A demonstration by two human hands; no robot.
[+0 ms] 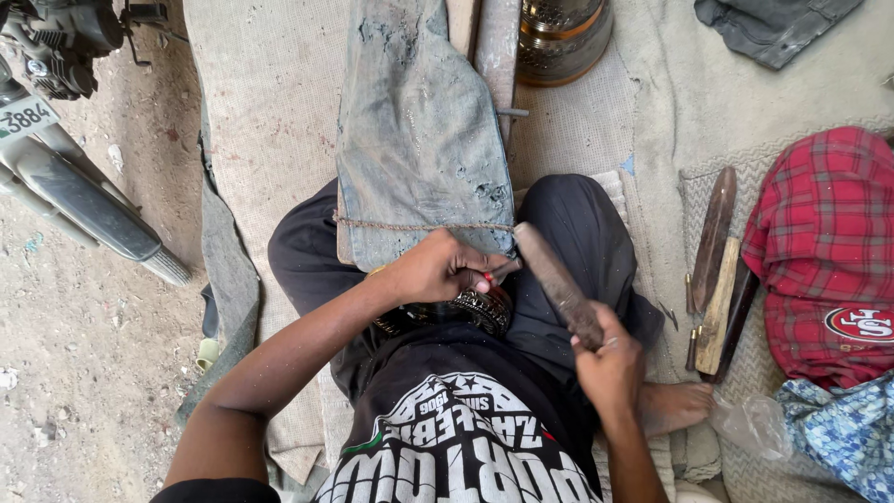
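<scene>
I sit cross-legged on a mat. My left hand (436,268) is closed around a small object with a red tip, pressed against the near end of a cloth-covered board (419,140) that leans over my lap. A dark patterned round metal piece (480,307) lies just under that hand. My right hand (610,363) grips the handle end of a long, worn flat file (557,279), whose far end rests at the board's near right corner, close to my left hand.
A woven mat (270,112) covers the ground. Several flat files and wooden-handled tools (717,270) lie to my right beside a red plaid cloth (824,251). A shiny metal vessel (563,37) stands beyond the board. A motorcycle (65,140) stands at far left on dirt.
</scene>
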